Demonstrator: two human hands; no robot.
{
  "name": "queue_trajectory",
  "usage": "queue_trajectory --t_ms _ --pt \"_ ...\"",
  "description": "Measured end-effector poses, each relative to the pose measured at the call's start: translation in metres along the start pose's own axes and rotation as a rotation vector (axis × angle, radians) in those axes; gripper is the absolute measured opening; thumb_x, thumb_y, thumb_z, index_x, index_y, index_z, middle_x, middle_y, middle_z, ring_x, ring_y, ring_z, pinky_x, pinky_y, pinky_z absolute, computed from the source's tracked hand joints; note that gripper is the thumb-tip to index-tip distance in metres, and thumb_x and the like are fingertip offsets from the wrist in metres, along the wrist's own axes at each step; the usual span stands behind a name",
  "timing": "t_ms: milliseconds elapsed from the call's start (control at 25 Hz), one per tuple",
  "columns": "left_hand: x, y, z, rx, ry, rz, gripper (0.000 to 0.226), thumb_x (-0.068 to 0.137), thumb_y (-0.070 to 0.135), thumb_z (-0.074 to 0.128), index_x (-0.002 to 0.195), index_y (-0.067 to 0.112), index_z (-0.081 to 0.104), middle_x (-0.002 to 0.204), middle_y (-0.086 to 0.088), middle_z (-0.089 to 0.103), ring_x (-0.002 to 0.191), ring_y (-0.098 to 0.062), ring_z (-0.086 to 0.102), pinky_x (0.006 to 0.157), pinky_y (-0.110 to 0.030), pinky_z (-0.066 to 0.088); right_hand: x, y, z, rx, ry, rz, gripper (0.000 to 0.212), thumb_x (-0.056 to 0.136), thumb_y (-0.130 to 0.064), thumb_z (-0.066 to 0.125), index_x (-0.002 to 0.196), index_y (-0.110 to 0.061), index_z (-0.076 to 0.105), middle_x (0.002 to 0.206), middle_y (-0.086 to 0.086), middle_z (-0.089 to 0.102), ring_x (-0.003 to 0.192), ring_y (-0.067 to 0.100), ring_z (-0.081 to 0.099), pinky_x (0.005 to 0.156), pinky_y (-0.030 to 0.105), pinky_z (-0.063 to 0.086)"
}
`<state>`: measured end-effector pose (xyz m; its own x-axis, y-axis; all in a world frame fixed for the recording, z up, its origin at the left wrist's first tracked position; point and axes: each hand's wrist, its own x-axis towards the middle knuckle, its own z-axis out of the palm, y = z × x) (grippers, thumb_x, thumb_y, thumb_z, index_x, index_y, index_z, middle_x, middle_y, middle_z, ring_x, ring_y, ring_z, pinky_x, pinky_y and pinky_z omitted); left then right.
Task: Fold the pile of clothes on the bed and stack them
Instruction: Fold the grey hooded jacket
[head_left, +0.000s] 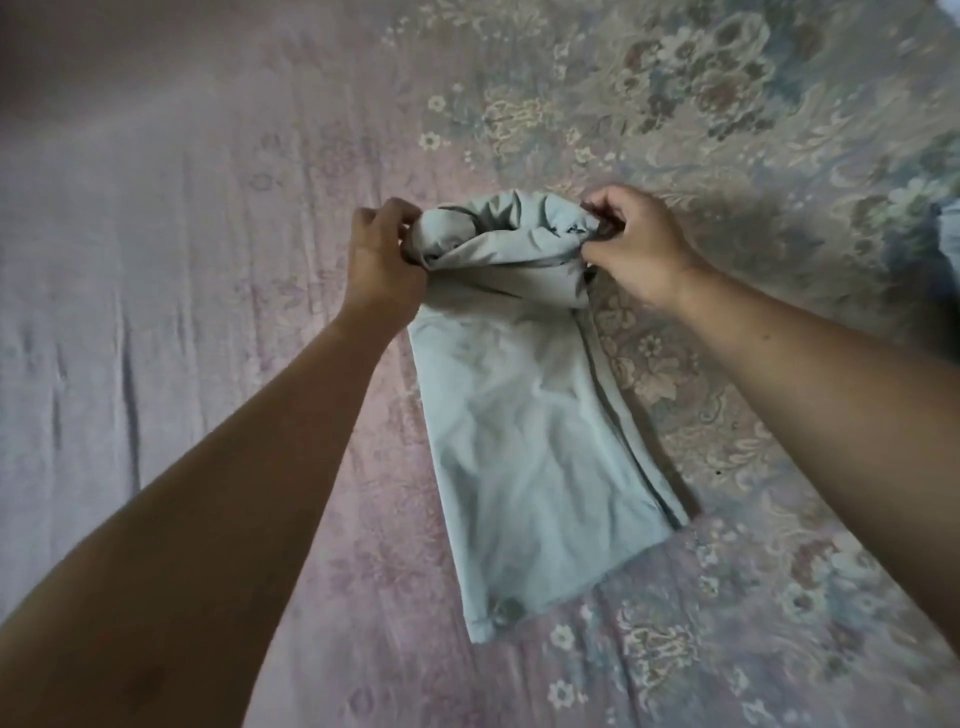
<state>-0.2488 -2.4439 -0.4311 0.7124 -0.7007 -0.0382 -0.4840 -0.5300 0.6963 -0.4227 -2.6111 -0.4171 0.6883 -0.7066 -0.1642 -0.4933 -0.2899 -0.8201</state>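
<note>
A pale grey-green garment (524, 431) lies lengthwise on the bed, folded into a narrow strip that runs from near me toward the far side. Its far end is lifted off the bed and bunched between my hands. My left hand (382, 254) grips the left corner of that bunched end with curled fingers. My right hand (631, 241) pinches the right corner of the same end. The near end of the garment lies flat on the bedspread.
The bed is covered by a pinkish floral bedspread (727, 130), plainer on the left (130, 260). A bit of bluish cloth (950, 234) shows at the right edge of the view.
</note>
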Motion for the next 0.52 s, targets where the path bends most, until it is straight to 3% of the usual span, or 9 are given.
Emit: queue_trajectory --t_ms 80,160,240,400,520 --pt "-0.027 0.0 -0.005 0.021 0.002 0.269 0.032 0.069 -0.015 0.043 0.097 -0.003 0.055 0.098 -0.014 0.041 0.085 -0.022 0.044 0.072 -0.01 0.034 -0.019 0.01 -0.006 -0.239 -0.01 -0.273 0.029 0.068 0.011 0.065 0.096 0.003 0.06 0.094 0.016 0.058 0.087 0.021 0.053 0.073 0.025 0.04" --pt "-0.066 -0.015 -0.006 0.132 -0.049 0.508 0.022 0.075 -0.008 0.047 0.094 0.004 0.052 0.098 -0.016 0.046 0.086 -0.024 0.045 0.075 -0.021 0.038 -0.047 0.028 -0.008 -0.516 -0.103 -0.542 0.036 0.061 0.01 0.073 0.092 -0.001 0.061 0.093 0.02 0.059 0.086 0.035 0.057 0.073 0.034 0.046" --pt "-0.102 -0.037 -0.001 0.342 -0.123 0.674 0.011 0.084 0.004 0.051 0.092 0.007 0.058 0.104 -0.015 0.052 0.091 -0.029 0.048 0.076 -0.036 0.044 -0.071 0.051 -0.005 -0.724 -0.206 -0.741 0.046 0.057 0.009 0.074 0.092 -0.011 0.054 0.092 0.019 0.06 0.08 0.036 0.06 0.069 0.037 0.053" --pt "-0.123 -0.044 0.008 0.539 -0.134 0.806 0.016 0.087 0.009 0.051 0.091 0.011 0.066 0.112 -0.017 0.062 0.105 -0.033 0.053 0.089 -0.044 0.042 -0.091 0.073 0.003 -0.866 -0.141 -0.913 0.02 0.081 0.0 0.055 0.09 -0.016 0.045 0.091 0.014 0.063 0.076 0.03 0.059 0.065 0.036 0.049" --pt "-0.134 -0.049 0.001 0.603 -0.257 0.849 0.019 0.078 0.013 0.055 0.094 0.011 0.064 0.113 -0.015 0.061 0.105 -0.035 0.058 0.096 -0.051 0.042 -0.106 0.086 0.003 -0.964 -0.191 -0.941 0.023 0.075 -0.007 0.059 0.09 -0.02 0.049 0.096 0.006 0.063 0.083 0.026 0.059 0.069 0.037 0.037"
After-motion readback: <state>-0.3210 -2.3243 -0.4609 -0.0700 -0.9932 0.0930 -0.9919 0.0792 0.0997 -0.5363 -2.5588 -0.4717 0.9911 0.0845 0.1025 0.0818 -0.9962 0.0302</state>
